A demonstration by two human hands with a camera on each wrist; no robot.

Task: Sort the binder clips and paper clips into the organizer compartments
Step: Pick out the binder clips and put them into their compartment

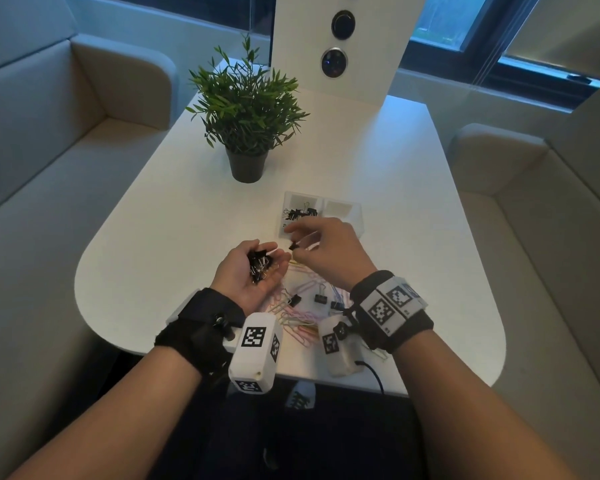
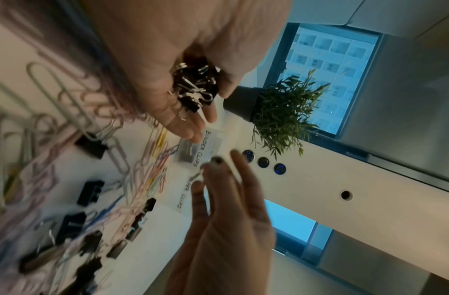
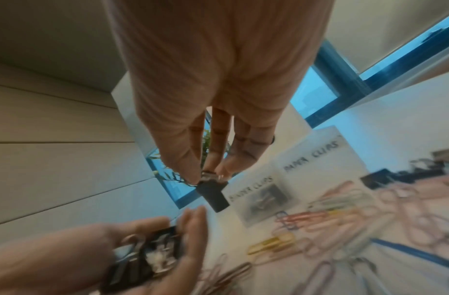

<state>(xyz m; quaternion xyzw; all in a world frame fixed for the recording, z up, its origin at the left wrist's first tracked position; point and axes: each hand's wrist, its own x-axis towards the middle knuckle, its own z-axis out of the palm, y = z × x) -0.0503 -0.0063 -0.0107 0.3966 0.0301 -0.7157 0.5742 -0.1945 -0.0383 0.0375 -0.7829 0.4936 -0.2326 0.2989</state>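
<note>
My left hand (image 1: 271,253) lies palm up above the table, cupped round a heap of black binder clips (image 1: 260,266), which also show in the palm (image 2: 194,85). My right hand (image 1: 300,244) hovers just right of it and pinches one black binder clip (image 3: 214,195) by its wire handle. The clear two-compartment organizer (image 1: 355,216) stands just beyond both hands. Its left compartment, labelled BINDER CLIPS (image 2: 208,148), holds several binder clips (image 1: 301,213). No clips show in its right compartment (image 1: 340,208). Coloured paper clips (image 1: 300,308) lie heaped below the hands.
Loose binder clips (image 1: 321,298) lie among the paper clips near the table's front edge. A potted plant (image 1: 247,133) stands behind the organizer to the left. A white pillar (image 1: 343,43) rises at the table's far end. Benches flank the table.
</note>
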